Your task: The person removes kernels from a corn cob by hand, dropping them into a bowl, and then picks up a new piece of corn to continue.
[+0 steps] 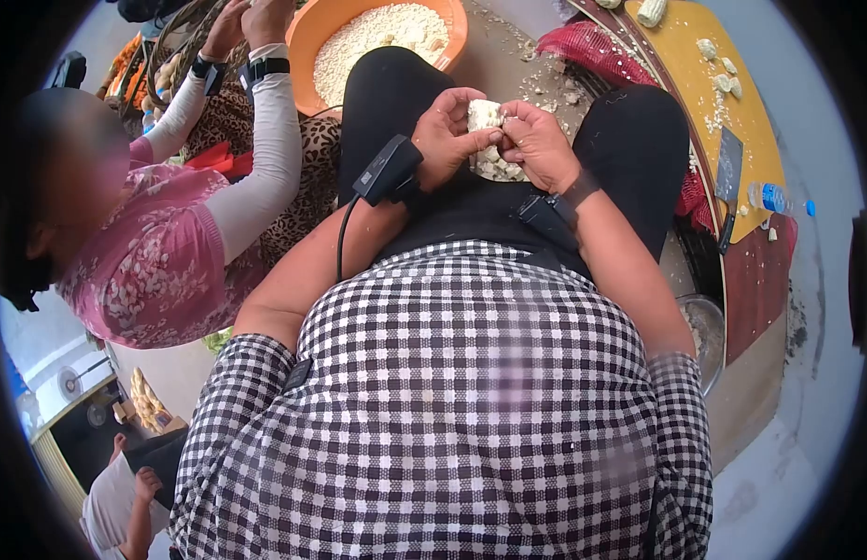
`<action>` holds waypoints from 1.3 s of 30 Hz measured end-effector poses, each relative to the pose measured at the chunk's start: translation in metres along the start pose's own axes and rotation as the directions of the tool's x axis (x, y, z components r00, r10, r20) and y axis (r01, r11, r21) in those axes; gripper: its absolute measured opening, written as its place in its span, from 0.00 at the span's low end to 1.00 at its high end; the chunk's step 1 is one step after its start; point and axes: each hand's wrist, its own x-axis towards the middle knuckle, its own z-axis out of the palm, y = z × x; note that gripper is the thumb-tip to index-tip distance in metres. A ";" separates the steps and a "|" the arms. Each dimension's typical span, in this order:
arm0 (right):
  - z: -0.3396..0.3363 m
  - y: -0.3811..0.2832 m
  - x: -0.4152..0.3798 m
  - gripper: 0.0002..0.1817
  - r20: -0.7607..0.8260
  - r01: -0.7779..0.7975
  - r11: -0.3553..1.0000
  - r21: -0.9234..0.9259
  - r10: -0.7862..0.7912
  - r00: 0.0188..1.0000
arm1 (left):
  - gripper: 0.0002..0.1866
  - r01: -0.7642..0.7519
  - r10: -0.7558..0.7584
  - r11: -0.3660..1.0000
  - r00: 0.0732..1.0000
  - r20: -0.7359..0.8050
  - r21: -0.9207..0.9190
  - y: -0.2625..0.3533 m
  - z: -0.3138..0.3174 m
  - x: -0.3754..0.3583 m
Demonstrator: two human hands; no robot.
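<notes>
A short piece of pale corn cob [485, 115] is held up between my two hands, above my lap. My left hand [449, 135] is closed around its left side, the thumb lying below it. At its right end, my right hand [543, 147] pinches with thumb and fingertips; the exact contact is partly hidden by the fingers. Just under the hands, between my legs, several broken cob pieces [499, 168] lie in a pile.
An orange basin [460, 42] full of loose kernels [382, 37] stands ahead. At right, a yellow board [755, 103] bears a cleaver [729, 168], cob pieces [723, 82] and a plastic bottle [769, 197]. A co-worker [163, 224] sits close on the left; red mesh sacking [597, 51] lies ahead-right.
</notes>
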 end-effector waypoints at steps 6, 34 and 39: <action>0.007 -0.006 -0.003 0.04 0.022 -0.018 0.981 0.195 0.014 1.000 | 0.24 -0.015 0.015 1.000 1.000 -0.018 -0.020 0.001 -0.001 0.000; 0.001 -0.006 -0.006 0.06 0.031 0.029 0.987 0.160 -0.035 0.999 | 0.25 0.008 0.001 0.990 0.998 -0.061 0.141 0.005 0.012 -0.003; -0.001 -0.006 -0.007 0.12 0.104 0.022 0.999 0.034 -0.025 0.994 | 0.28 -0.023 0.026 0.989 0.999 -0.019 0.143 0.005 0.009 -0.003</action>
